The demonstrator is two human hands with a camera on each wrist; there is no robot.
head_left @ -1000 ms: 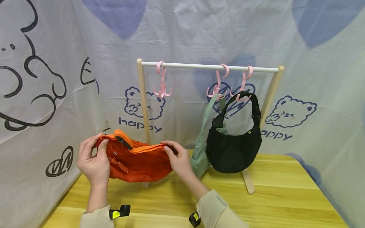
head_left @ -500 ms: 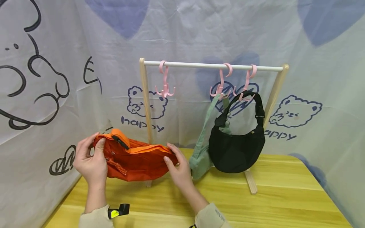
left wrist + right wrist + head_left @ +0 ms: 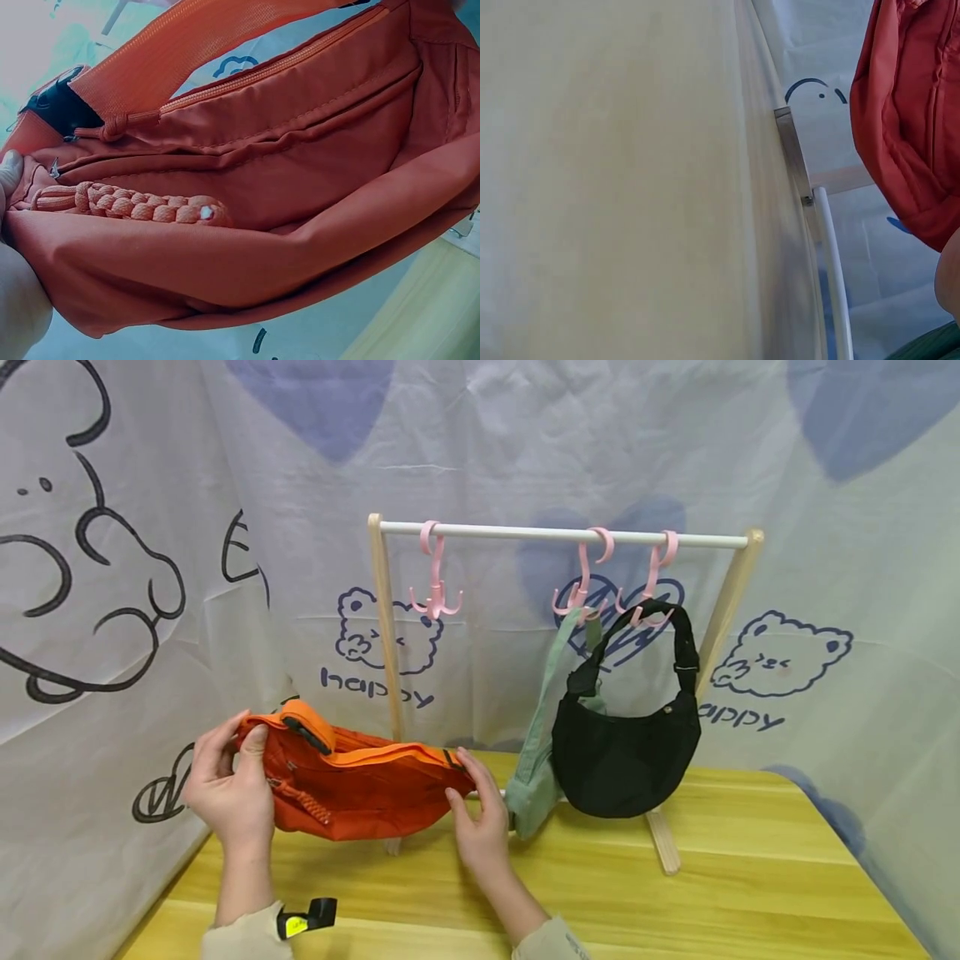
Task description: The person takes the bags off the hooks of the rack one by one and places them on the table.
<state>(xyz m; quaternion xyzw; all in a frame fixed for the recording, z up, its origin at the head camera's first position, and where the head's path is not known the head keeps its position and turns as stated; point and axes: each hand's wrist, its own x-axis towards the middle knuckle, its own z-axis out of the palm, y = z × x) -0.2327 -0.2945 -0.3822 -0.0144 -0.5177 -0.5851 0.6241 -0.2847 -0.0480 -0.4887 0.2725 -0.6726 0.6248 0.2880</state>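
Cloth (image 3: 45, 810) with black cartoon outlines covers the far left. Just in front of it, the left hand (image 3: 231, 789) pinches the upper left corner of an orange-red bag (image 3: 367, 806), thumb on the front; a black wristband (image 3: 321, 912) with a yellow label sits at the sleeve. The bag is held up above the table, sagging in a shallow curve. From its left end, a braided pull (image 3: 142, 204) lies across the front, below a bright orange strap (image 3: 390, 754) with a black buckle (image 3: 306, 735). Behind the bag rises the left wooden post (image 3: 386, 635) of a rack, and beside that a pink hook (image 3: 436, 593) hangs from the white bar (image 3: 510, 532). At the bag's right end the right hand (image 3: 483, 831) is spread, thumb and forefinger apart and fairly straight, with the tip of the bag between them. Further right, a green bag (image 3: 534, 797) hangs by its strap from a second pink hook (image 3: 583, 568), partly covered by a black bag (image 3: 626, 764) on a third pink hook (image 3: 651, 581). Past them stand the right wooden post (image 3: 726, 610) and the yellow wood-grain table's right edge (image 3: 847, 860).
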